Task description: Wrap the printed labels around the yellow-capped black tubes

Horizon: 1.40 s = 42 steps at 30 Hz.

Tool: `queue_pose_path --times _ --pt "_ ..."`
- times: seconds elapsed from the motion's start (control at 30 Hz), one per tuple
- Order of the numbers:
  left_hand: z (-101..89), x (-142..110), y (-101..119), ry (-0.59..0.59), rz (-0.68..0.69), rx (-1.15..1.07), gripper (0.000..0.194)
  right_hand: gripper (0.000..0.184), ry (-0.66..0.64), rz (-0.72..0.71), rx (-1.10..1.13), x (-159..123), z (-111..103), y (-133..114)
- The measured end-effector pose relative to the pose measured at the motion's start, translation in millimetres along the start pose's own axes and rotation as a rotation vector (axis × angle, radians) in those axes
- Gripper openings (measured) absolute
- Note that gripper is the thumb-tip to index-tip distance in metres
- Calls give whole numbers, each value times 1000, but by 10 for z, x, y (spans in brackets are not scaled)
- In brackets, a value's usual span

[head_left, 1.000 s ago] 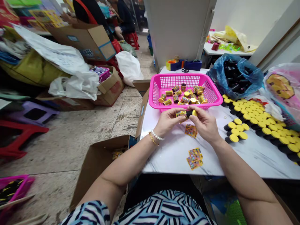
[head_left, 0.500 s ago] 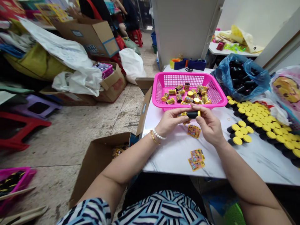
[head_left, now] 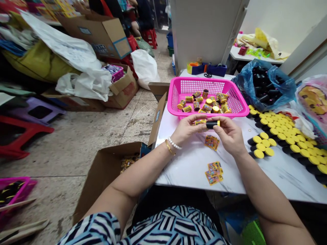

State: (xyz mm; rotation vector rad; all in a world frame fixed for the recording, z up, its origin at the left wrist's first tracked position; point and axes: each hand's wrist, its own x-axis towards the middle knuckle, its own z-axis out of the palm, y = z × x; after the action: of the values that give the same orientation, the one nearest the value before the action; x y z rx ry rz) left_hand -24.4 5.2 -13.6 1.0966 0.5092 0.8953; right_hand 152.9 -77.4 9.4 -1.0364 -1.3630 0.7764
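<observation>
My left hand [head_left: 190, 128] pinches a small yellow labelled cylinder [head_left: 200, 121] just in front of the basket. My right hand [head_left: 229, 134] grips a black tube with a yellow cap [head_left: 213, 124], lying level and end to end with the cylinder. I cannot tell whether the two pieces are joined, as my fingers cover the meeting point. A pink plastic basket [head_left: 194, 80] holding several small yellow labelled cylinders [head_left: 204, 102] stands right behind my hands. Two small stacks of printed paper cards [head_left: 211, 142] lie on the white marble table [head_left: 189, 166] below my hands.
Rows of upright black tubes with yellow caps [head_left: 278, 132] cover the table's right side. Behind them are a blue bag of black tubes [head_left: 263, 85] and a pink printed bag [head_left: 313, 102]. An open cardboard box [head_left: 107, 177] stands at the table's left edge.
My hands have drawn slightly apart, with the black tube now lying more level between them. The whole scene has shifted slightly as my head moved.
</observation>
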Motion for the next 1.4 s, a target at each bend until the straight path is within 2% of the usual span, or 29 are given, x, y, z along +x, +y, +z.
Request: queue_pose_path --times 0.07,0.17,0.23,0.33,0.47,0.53,0.63,0.73,0.8,0.9,0.93,1.0,1.17,1.27,1.3,1.4 --pt "29 -31 29 35 12 27 52 31 70 -5 -4 9 -14 2" --pt "76 -79 57 156 64 90 42 32 182 -31 -31 24 -66 8" --pt "101 -96 47 198 31 76 37 31 225 -25 -17 39 -103 24" --pt "114 -88 8 178 -61 22 37 28 224 38 38 62 -148 59" --pt "58 -47 5 146 -26 122 38 17 105 186 29 49 -180 49" --pt "8 -21 31 77 -11 197 41 25 6 212 -98 3 -148 4" --pt "-55 17 62 4 -15 223 45 28 -184 51 -442 -136 28 -85" --pt "-90 44 53 17 -53 165 51 35 -334 -173 -804 -336 325 -125" --pt "-103 53 37 40 -70 149 53 43 -398 -261 -1032 -452 519 -94" --pt "-111 44 40 38 -67 153 50 27 -483 -347 -1256 -529 707 31" --pt "-110 36 52 32 -62 156 50 23 -502 -367 -1292 -526 731 80" --pt "-105 19 90 18 -45 163 49 29 -506 -377 -1328 -489 726 154" --pt "-107 2 173 -30 9 149 49 32 -511 -250 -1254 -382 581 84" --pt "-122 0 190 -28 26 152 48 55 -601 -219 -1249 -399 572 17" --pt "-126 -2 192 -21 31 156 48 57 -626 -228 -1259 -415 590 22" --pt "-127 -8 195 -4 31 159 47 33 -629 -279 -1232 -449 654 102"
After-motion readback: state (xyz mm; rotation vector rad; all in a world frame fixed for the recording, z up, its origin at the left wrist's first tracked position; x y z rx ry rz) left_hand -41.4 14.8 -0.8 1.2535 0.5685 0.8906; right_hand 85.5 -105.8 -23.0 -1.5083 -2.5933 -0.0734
